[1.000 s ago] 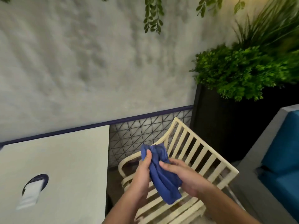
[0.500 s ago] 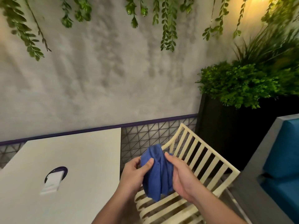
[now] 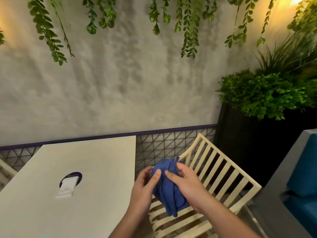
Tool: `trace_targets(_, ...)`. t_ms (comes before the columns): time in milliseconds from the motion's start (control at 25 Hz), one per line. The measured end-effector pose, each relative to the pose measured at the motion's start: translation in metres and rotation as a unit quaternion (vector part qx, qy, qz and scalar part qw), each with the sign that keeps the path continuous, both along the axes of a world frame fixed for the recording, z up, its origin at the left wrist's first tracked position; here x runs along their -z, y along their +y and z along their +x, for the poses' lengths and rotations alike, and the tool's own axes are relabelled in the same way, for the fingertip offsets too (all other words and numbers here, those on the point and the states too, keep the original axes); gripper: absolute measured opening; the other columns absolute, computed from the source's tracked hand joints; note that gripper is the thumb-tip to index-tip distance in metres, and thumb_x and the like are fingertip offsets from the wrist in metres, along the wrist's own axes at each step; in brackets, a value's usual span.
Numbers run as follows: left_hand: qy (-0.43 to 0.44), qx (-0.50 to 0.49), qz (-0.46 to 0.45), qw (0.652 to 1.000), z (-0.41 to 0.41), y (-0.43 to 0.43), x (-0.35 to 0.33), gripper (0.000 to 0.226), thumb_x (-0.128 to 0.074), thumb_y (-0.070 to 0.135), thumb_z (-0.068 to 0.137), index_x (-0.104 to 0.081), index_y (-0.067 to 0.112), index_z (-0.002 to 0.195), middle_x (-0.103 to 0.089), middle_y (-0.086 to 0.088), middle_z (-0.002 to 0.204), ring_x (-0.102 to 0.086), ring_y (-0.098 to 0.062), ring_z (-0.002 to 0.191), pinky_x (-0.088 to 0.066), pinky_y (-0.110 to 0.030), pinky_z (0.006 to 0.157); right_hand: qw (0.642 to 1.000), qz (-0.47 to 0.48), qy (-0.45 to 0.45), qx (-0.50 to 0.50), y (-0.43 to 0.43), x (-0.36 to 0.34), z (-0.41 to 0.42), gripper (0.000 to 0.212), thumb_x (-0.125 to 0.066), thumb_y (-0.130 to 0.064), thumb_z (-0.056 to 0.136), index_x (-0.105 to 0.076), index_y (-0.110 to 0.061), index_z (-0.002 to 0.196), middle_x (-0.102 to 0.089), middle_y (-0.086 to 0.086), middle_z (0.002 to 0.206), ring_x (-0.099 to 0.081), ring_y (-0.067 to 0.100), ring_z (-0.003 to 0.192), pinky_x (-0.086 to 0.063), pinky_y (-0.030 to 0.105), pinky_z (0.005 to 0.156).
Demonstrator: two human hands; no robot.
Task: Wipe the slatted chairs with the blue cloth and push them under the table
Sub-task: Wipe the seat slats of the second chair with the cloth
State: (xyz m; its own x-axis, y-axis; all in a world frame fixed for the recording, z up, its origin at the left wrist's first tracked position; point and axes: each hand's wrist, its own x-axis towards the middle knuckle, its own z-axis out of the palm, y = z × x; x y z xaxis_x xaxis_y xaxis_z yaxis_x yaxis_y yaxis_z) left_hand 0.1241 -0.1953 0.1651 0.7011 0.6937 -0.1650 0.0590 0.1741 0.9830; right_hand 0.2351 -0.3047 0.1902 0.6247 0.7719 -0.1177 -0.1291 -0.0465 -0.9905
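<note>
Preparing to wipe, judging by the blue cloth (image 3: 169, 194) bunched in the grip of left hand (image 3: 145, 188) and right hand (image 3: 187, 184), fingers curled round it, above the slatted chair (image 3: 221, 170) beside the tabletop (image 3: 94, 169); next, probably, lowering it onto the slats.
</note>
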Motion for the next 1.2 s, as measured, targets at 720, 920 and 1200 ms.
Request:
trace_targets(720,-0.105,0.003,-0.382,0.918,0.003,-0.034,0.014,0.072,-0.045,0.059,0.099,-0.059,0.001,0.139,-0.060,-0.026,0.138,-0.059,-0.039,0.129,-0.036,-0.051,0.117,0.963,0.065,0.236,-0.115,-0.033,0.018,0.043,0.044,-0.081,-0.016,0.084,-0.068,0.000,0.123,-0.070,0.025,0.121,-0.070,0.034,0.105,-0.059,0.040,0.090)
trace_targets(920,-0.054,-0.019,-0.384,0.922,0.022,-0.067,0.039,0.078,-0.054,0.065,0.091,-0.068,-0.002,0.126,-0.064,-0.029,0.129,-0.065,-0.043,0.119,-0.043,-0.055,0.111,0.975,-0.102,0.071,-0.187,-0.035,0.052,0.072,0.029,-0.077,-0.016,0.089,-0.071,-0.004,0.115,-0.077,0.012,0.108,-0.074,0.027,0.101,-0.059,0.044,0.094)
trace_targets(1200,0.030,-0.173,-0.247,0.953,0.013,-0.095,0.090,0.042,-0.056,0.030,0.102,-0.060,0.003,0.134,-0.069,-0.021,0.126,-0.067,-0.033,0.119,-0.048,-0.050,0.109,0.959,-0.122,0.134,-0.217,-0.056,0.103,0.117,0.032,-0.069,-0.013,0.095,-0.065,-0.014,0.127,-0.075,0.005,0.118,-0.071,0.023,0.111,-0.054,0.048,0.101)
